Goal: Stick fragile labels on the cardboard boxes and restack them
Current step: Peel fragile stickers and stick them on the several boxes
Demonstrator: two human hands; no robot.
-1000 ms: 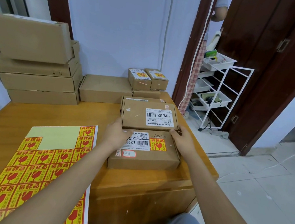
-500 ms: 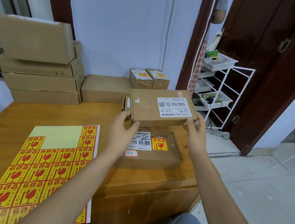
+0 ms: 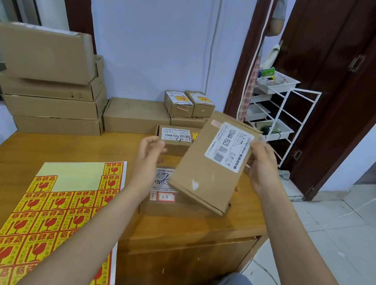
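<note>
Pale blue wall and a dark door frame back a wooden counter [image 3: 41, 149] that carries the work. At its near left lies a sheet of fragile labels [image 3: 39, 226], yellow with red broken-glass marks, its upper part already peeled bare, placed where the left hand can reach it. The right hand [image 3: 261, 164] clamps its fingers on the far right edge of a flat cardboard box [image 3: 210, 166] and holds it tilted in the air above the counter, its lower end near or resting on a second box [image 3: 164, 198]; which, I cannot tell. The left hand [image 3: 149, 152] hangs just beside the tilted box with fingers loosely curled, gripping nothing. The tilt looks like a turn of the box to bring a bare face round for a label, though that is a judgement. The held box is plain brown, scuffed with a few white marks, and bears a white printed shipping sticker with a barcode near its upper end; no fragile label shows on this face. The box beneath has white stickers and a small red-framed tag. Behind, another flat box [image 3: 178, 139] shows a yellow label at its edge, and two small boxes [image 3: 189, 103] on top of larger ones are labelled too. A stack of large boxes [image 3: 47, 93] stands at the far left.
</note>
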